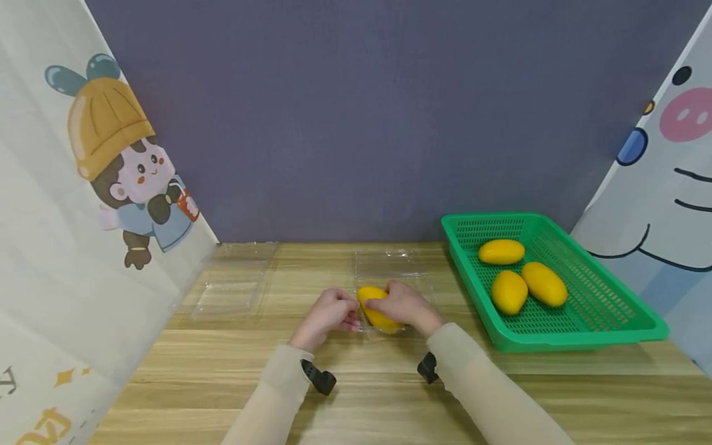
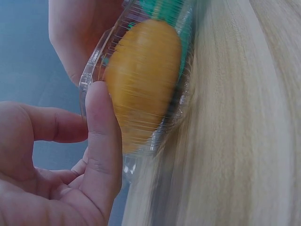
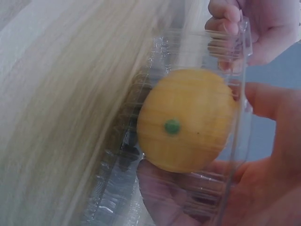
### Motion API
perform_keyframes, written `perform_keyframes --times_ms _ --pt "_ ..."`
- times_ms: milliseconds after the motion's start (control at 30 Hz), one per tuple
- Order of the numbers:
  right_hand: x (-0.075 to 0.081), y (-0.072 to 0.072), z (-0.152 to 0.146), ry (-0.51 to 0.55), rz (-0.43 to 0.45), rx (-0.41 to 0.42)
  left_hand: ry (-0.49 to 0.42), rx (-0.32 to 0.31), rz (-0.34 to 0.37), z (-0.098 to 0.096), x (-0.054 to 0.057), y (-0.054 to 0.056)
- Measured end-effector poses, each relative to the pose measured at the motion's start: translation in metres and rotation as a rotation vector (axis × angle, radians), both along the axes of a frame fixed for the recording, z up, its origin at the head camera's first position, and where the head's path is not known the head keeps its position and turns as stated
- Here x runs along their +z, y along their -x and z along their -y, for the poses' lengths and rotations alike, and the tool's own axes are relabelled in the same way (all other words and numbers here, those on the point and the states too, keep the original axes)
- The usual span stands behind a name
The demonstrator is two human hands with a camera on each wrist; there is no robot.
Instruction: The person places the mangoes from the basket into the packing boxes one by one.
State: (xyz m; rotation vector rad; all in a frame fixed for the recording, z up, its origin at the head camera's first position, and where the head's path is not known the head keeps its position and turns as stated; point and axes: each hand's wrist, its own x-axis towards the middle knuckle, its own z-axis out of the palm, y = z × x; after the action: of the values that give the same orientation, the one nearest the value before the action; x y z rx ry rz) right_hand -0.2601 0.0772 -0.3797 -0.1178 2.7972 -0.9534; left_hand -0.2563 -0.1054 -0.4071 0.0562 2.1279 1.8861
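Note:
A yellow mango [image 1: 371, 298] with a green stem spot lies in a clear plastic clamshell box [image 1: 418, 285], whose lid stands folded back on the far side. My right hand [image 1: 405, 303] reaches into the box and grips the mango, thumb on one side and fingers on the other. At the box's left edge, my left hand [image 1: 332, 314] pinches the rim between thumb and index finger. The left wrist view shows the mango [image 2: 143, 80] through the ribbed wall, beside the left thumb [image 2: 102, 136]. In the right wrist view, right fingers [image 3: 162, 193] show below the mango through the plastic.
A green basket [image 1: 578, 339] with three yellow mangoes [image 1: 508, 292] stands on the right of the wooden table [image 1: 222, 383]. Another clear box [image 1: 228, 296] lies open at the left. A dark wall [image 1: 334, 123] rises behind the table, with printed cloths on both sides.

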Motion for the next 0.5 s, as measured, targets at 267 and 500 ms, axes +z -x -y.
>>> perform_keyframes --times_ms 267,500 --pt "0.0001 -0.0022 0.0006 -0.028 -0.01 -0.015 0.002 0.006 -0.007 -0.0001 0.0 -0.0004" --pt "0.0044 -0.0062 0.0026 -0.113 -0.077 0.011 -0.005 -0.005 0.002 0.0016 -0.0011 0.0014"
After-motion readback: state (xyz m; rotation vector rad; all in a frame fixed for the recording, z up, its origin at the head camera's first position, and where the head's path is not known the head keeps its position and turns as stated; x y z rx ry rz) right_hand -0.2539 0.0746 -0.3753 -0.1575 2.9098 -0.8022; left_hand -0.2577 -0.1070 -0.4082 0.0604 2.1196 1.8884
